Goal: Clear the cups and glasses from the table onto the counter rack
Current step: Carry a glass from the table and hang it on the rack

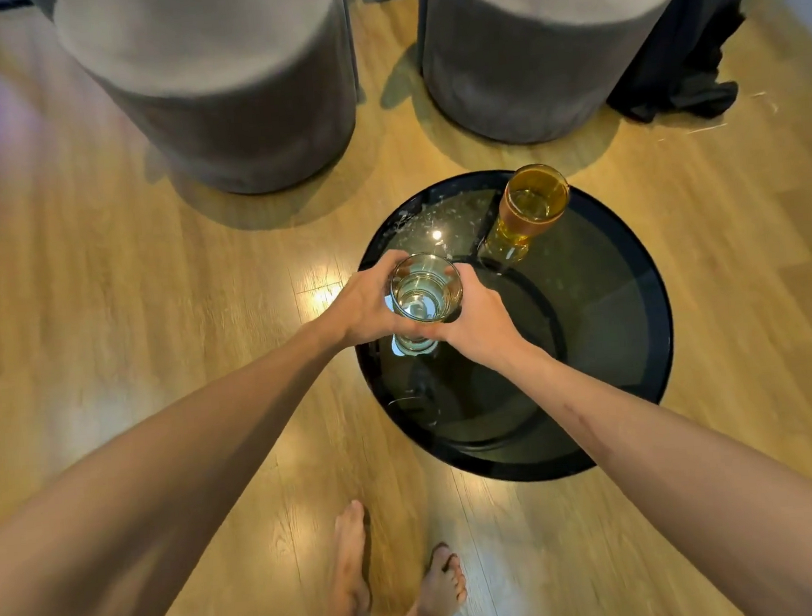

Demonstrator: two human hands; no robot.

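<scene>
Over the near-left edge of the round dark glass surface (639, 338), both hands wrap one clear glass (426, 289): the left hand (362, 306) curls round its left side, the right hand (481, 326) round its right, fingers reaching past the far wall. So the grip is clamped on this glass from two sides, with the rim open between the hands and the foot showing below them; whether the foot touches the surface or hangs just above it cannot be told. An amber glass (530, 210) stands upright near the far edge, well apart from the hands and untouched. No counter rack is in view. By my judgement the task is at an early stage: one glass is in hand but not carried off, and the amber one is left to fetch. Two grey round stools (232, 102) stand on the wooden floor beyond.
</scene>
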